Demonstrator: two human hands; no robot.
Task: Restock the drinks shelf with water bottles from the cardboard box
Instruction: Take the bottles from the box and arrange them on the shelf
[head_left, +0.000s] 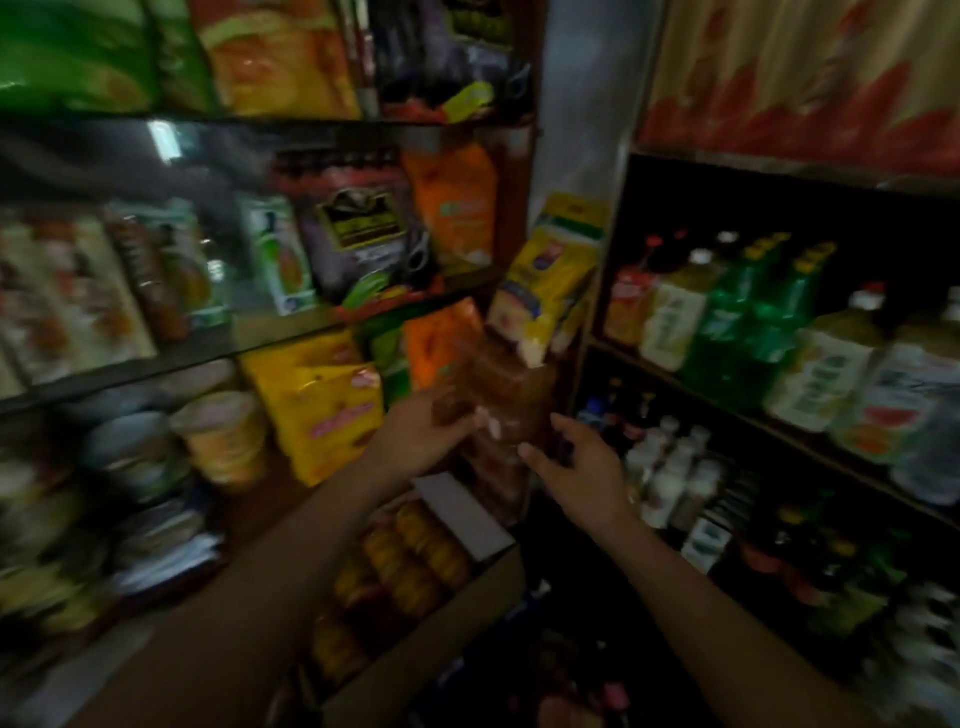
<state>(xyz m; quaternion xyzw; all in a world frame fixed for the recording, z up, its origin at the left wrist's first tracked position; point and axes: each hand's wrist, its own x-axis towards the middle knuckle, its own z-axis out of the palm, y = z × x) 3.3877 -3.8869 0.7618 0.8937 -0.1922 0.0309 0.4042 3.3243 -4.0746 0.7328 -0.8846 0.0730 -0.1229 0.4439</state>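
Packed shelves (322, 332) of snacks and a drinks shelf (727, 410) of bottles flank a narrow corner gap, above an open cardboard box (462, 587). There an upright clear package (498, 415), too blurred to identify, stands long axis vertical. The left hand (421, 436) grips its side; the right hand (582, 467), fingers spread and relaxed, reaches beside it.

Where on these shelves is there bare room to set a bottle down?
Little shows. The dark gap behind the small white bottles on the right lower shelf looks open, though too dim to confirm. The shelf above is packed with green bottles and big jugs. The left hand and right hand meet at a clear packet.
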